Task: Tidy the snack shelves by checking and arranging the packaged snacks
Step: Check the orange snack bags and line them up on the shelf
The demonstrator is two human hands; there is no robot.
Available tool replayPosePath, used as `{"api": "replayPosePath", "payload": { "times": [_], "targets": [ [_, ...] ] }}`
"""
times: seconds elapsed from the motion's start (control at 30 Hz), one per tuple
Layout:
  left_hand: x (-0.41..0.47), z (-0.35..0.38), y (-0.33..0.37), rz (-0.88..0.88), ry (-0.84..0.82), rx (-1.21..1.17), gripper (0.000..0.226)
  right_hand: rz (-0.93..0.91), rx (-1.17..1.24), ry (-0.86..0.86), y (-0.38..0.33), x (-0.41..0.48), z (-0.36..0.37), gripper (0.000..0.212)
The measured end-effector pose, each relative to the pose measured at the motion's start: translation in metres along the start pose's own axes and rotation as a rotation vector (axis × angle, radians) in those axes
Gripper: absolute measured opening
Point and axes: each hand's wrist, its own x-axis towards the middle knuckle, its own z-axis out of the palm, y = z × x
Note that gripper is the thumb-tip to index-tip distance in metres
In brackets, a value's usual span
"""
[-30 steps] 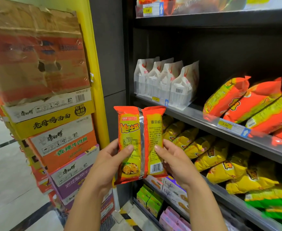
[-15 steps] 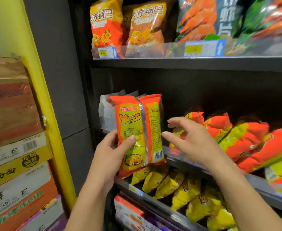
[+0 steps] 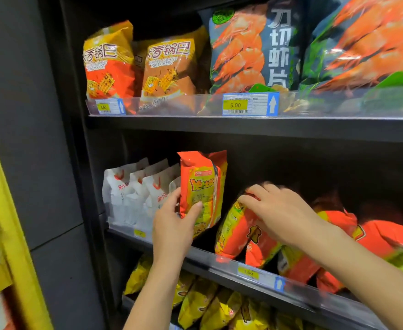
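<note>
While the left hand grips an upright orange-and-yellow foil snack packet (thumb across its face) over the black middle shelf, just beside white plastic pouches, the right hand pinches the top of a leaning orange crisp bag there.

Left hand grips raised packet; right hand pinches shelved packet.

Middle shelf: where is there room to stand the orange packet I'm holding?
A dark gap lies between the white bags and the leaning orange packets, right behind the held packet in the left hand. Hand room: the dark space above those packets, where the right hand pinches one. Rightward it is piled full.
</note>
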Motion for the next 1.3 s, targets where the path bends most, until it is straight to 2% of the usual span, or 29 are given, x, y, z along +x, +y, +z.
{"api": "replayPosePath", "payload": {
  "times": [0.13, 0.33, 0.7, 0.8, 0.87, 0.97, 1.03, 1.13, 1.3],
  "targets": [
    [0.007, 0.026, -0.013, 0.02, 0.03, 0.112, 0.044, -0.011, -0.014, 0.033, 0.003, -0.001, 0.007, 0.084],
    [0.009, 0.049, -0.032, -0.019, 0.058, 0.241, 0.05, -0.014, -0.004, 0.08, 0.006, 0.0, 0.014, 0.077],
    [0.002, 0.062, -0.047, -0.063, -0.015, 0.396, 0.051, -0.011, -0.025, 0.103, 0.005, -0.001, 0.014, 0.073],
    [0.001, 0.059, -0.045, -0.068, -0.024, 0.403, 0.066, -0.021, -0.029, 0.099, 0.005, -0.001, 0.014, 0.076],
    [-0.004, 0.055, -0.037, -0.061, 0.027, 0.41, 0.079, -0.016, -0.045, 0.083, 0.005, -0.001, 0.012, 0.081],
    [-0.018, 0.052, -0.022, 0.049, 0.136, 0.388, 0.08, -0.012, -0.081, 0.095, 0.007, -0.004, 0.007, 0.083],
    [-0.026, 0.055, -0.015, 0.145, 0.094, 0.3, 0.072, 0.001, -0.094, 0.122, 0.011, -0.01, 0.0, 0.079],
    [-0.036, 0.067, -0.008, 0.191, -0.091, 0.221, 0.071, 0.089, -0.128, 0.122, 0.015, -0.02, -0.01, 0.083],
    [-0.047, 0.089, -0.012, 0.191, -0.163, 0.348, 0.084, 0.13, -0.158, 0.005, 0.021, -0.038, -0.006, 0.072]
  ]
}}
